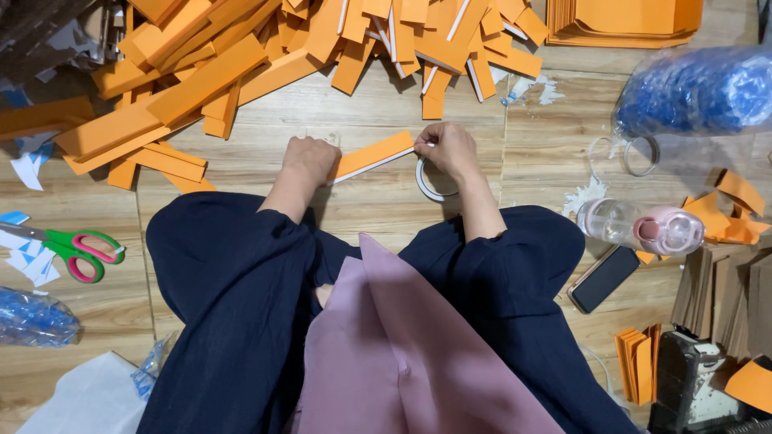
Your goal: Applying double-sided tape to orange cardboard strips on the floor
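Note:
My left hand presses down on the left end of an orange paper strip that lies on the wooden floor. My right hand pinches the strip's right end and holds a white tape roll, whose ring hangs below the fingers. A white line of tape runs along the strip's lower edge. Both hands rest in front of my crossed legs in dark trousers.
A big heap of orange strips covers the floor ahead. A stack of orange sheets lies top right. Green-pink scissors lie at left. A clear bottle with pink lid, a phone, empty tape rings and a blue plastic bag lie at right.

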